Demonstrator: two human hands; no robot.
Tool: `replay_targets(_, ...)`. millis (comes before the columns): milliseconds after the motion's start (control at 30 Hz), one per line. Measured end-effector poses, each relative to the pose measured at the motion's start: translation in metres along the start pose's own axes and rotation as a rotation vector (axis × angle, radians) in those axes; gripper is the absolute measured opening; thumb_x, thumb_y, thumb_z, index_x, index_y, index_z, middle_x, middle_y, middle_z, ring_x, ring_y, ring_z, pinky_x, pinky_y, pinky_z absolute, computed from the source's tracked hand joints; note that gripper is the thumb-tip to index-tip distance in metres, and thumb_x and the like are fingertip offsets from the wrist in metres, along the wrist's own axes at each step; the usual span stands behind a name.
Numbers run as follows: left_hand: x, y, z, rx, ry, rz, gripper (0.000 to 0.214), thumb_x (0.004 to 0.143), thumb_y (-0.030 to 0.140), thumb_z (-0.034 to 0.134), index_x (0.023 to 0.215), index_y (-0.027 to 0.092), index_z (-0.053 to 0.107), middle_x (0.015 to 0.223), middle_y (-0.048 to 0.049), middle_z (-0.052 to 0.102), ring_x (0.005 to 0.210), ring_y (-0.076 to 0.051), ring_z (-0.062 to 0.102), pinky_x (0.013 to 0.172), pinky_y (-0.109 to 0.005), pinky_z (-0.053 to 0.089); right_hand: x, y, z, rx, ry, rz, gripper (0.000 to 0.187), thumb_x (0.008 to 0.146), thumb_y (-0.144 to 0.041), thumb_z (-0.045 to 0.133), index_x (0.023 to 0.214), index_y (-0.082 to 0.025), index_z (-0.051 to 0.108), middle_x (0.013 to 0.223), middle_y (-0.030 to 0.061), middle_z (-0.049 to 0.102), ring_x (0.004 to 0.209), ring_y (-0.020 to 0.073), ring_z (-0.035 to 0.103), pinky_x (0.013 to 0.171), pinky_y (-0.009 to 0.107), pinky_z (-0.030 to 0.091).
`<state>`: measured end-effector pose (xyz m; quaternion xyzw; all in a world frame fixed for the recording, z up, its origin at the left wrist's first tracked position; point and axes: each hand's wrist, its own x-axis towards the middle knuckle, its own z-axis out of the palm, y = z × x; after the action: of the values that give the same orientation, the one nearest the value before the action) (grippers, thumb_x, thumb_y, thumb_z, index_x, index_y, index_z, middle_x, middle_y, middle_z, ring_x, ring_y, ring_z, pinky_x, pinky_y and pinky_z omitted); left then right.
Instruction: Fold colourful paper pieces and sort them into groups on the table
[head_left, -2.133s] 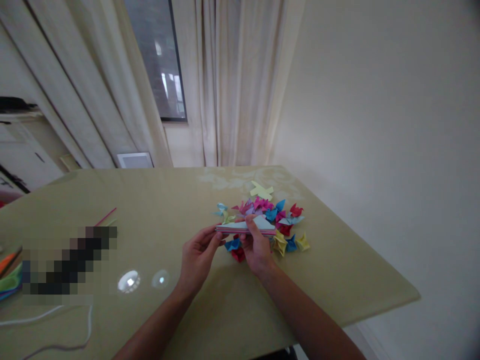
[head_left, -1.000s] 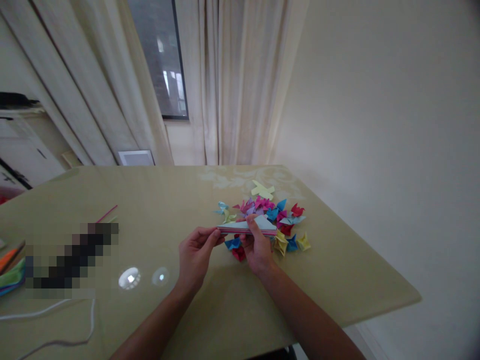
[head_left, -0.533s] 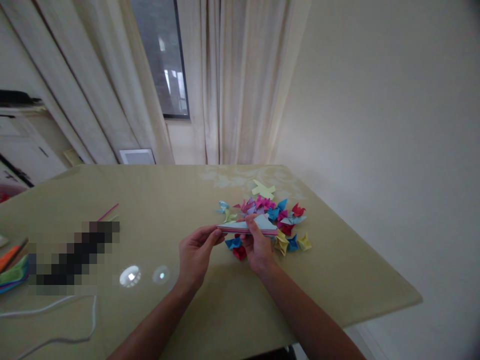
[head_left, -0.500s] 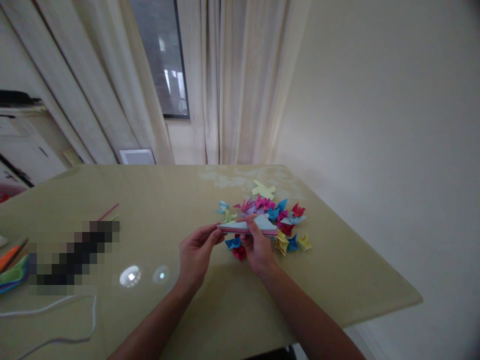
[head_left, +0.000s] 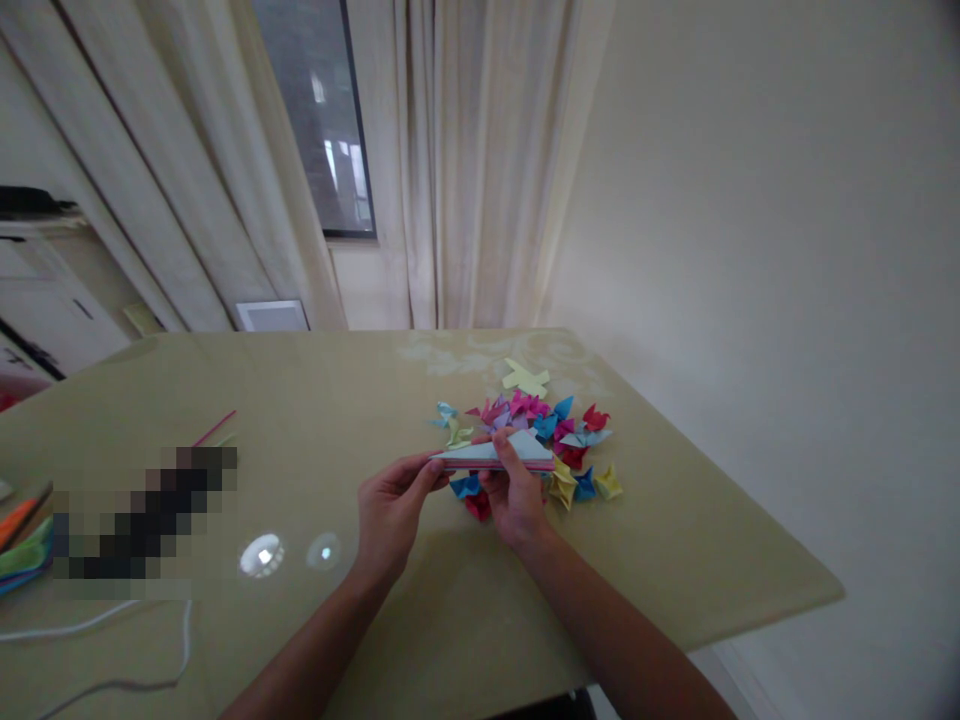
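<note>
A thin stack of coloured paper (head_left: 480, 455), pale blue on top with pink and red edges below, is held up between both hands. My left hand (head_left: 396, 497) pinches its left corner between thumb and fingers. Around its right part is closed my right hand (head_left: 516, 490), thumb on the pale blue face and fingers underneath. Folded paper pieces in pink, blue, red and yellow lie on the table just behind and beside the hands, such as a yellow one (head_left: 562, 484) and a blue one (head_left: 465, 487). The stack and right hand hide part of this pile.
A pale green paper cross (head_left: 526, 378) lies beyond the pile on the table (head_left: 315, 400). At left are a white cable (head_left: 185, 640), a pink stick (head_left: 216, 428), a pixelated dark patch and colourful items (head_left: 26, 545). A wall (head_left: 765, 300) borders the table's right side.
The view has shifted very slightly. Both hands keep their hold on the paper stack, with hardly any movement.
</note>
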<state>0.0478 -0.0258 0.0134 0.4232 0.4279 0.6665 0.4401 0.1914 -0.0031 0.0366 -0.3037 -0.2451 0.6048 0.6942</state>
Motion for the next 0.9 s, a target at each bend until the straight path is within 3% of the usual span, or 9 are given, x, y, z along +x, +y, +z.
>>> replay_targets(400,0.0008,0.0001,0.0023,-0.012,0.039,0.019,0.033,0.076,0.045,0.09,0.095,0.018,0.084,0.089,-0.007,0.083,0.076,-0.022,0.08,0.076,-0.035,0.07,0.0023,0.0026,-0.0046,-0.008,-0.019,0.018,0.047,0.062,-0.04,0.098,0.088,-0.023,0.063,0.081,-0.0022,0.077,0.044,0.0079,0.06,0.041,0.017,0.049)
replay_targets(667,0.0032,-0.0008,-0.002,-0.045,0.069,0.011,0.032,0.078,0.044,0.089,0.094,0.018,0.083,0.087,-0.0059,0.083,0.075,-0.021,0.079,0.076,-0.034,0.07,0.0031,0.008,-0.0083,-0.146,-0.036,-0.042,0.043,0.07,-0.044,0.094,0.089,-0.023,0.062,0.078,-0.0017,0.074,0.047,0.0101,0.062,0.041,0.019,0.048)
replay_targets(900,0.0024,0.0031,-0.0009,-0.053,0.024,-0.048,0.039,0.071,0.049,0.093,0.091,0.016,0.083,0.088,-0.0082,0.083,0.079,-0.023,0.08,0.078,-0.035,0.069,0.0063,0.0052,-0.0082,-0.018,-0.125,0.133,0.05,0.059,-0.041,0.1,0.09,-0.021,0.066,0.077,-0.0025,0.074,0.048,0.0061,0.056,0.044,0.016,0.048)
